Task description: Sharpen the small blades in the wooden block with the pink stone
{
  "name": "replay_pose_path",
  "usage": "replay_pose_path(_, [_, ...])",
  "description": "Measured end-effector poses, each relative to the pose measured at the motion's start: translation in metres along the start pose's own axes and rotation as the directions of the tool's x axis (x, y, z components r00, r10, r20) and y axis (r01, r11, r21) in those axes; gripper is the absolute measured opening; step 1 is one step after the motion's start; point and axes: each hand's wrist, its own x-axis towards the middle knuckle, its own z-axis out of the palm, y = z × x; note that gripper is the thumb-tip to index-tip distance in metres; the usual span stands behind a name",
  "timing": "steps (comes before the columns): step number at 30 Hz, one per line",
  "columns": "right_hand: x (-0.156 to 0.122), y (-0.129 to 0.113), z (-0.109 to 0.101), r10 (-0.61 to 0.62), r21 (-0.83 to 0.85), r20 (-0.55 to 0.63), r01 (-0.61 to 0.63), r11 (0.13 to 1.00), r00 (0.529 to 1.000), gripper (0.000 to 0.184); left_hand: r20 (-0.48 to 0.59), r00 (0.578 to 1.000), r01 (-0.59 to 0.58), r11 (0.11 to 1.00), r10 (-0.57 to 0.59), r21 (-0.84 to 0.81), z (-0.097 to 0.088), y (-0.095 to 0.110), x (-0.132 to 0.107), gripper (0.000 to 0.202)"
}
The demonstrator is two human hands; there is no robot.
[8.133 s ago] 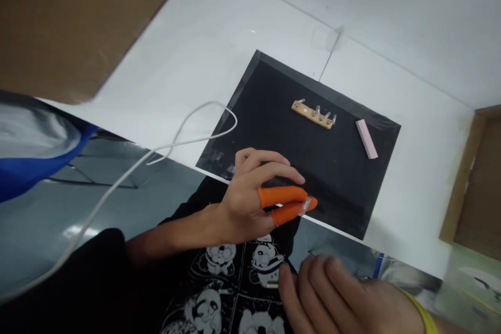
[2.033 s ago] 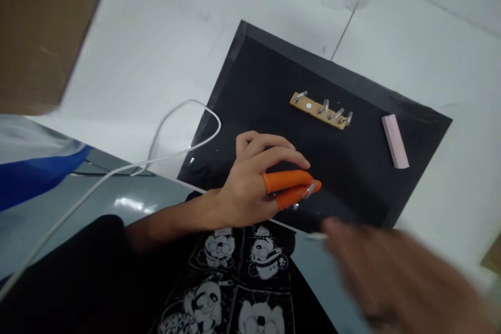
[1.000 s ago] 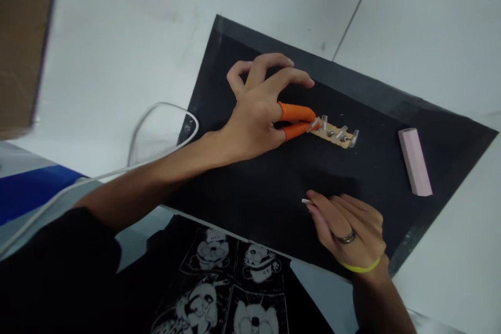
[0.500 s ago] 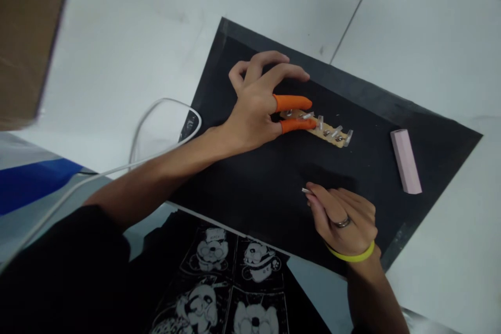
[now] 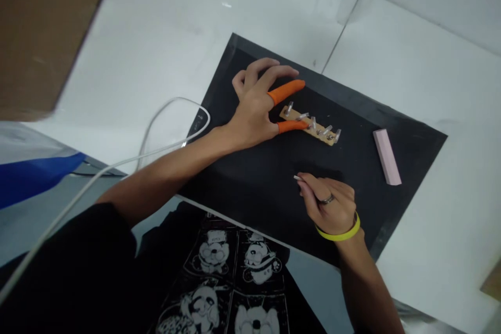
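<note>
A small tan strip (image 5: 309, 124) with several clear pieces and metal dots lies on a black mat (image 5: 274, 177). My left hand (image 5: 258, 104) rests on the mat at the strip's left end, its thumb and forefinger in orange finger cots and spread apart. The thumb's tip touches the strip's near edge. My right hand (image 5: 326, 203), with a ring and a yellow wristband, is closed in a pinch on a small pale piece (image 5: 297, 178) nearer to me, apart from the strip.
A pink block (image 5: 386, 156) lies on the mat's right side. A white cable (image 5: 156, 130) loops over the white table (image 5: 156, 47) at the left. Brown cardboard (image 5: 43, 26) stands at the far left, and something blue (image 5: 35, 177) sits below it.
My left hand carried a clear piece from the mat's near edge to the strip, then spread thumb and forefinger. My right hand came up onto the mat with its small piece.
</note>
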Motion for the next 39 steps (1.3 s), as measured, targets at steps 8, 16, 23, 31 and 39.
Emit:
replay_pose_path(8, [-0.006,0.003,0.006,-0.008,-0.004,-0.024,0.008,1.000,1.000,0.018,-0.055,0.998,-0.002,1.000,0.001,-0.004,0.008,-0.007,-0.006,0.047])
replay_pose_path(16, [-0.004,0.004,0.008,-0.005,-0.015,-0.062,0.004,1.000,0.998,0.014,-0.102,0.995,0.002,1.000,-0.004,-0.028,0.013,-0.012,-0.005,0.036])
replay_pose_path(23, [-0.004,0.005,0.007,-0.011,-0.029,-0.068,0.009,1.000,0.998,0.013,-0.119,0.993,-0.018,0.999,0.012,-0.046,0.017,-0.015,-0.006,0.038])
replay_pose_path(31, [-0.005,0.005,0.008,0.008,-0.036,-0.061,-0.010,0.999,0.998,0.014,-0.135,0.991,0.001,0.998,-0.009,-0.058,0.018,-0.016,-0.005,0.036])
replay_pose_path(39, [-0.006,0.007,0.010,0.009,-0.022,-0.069,-0.011,1.000,0.998,0.013,-0.141,0.990,0.010,0.999,-0.017,-0.047,0.018,-0.014,-0.006,0.036])
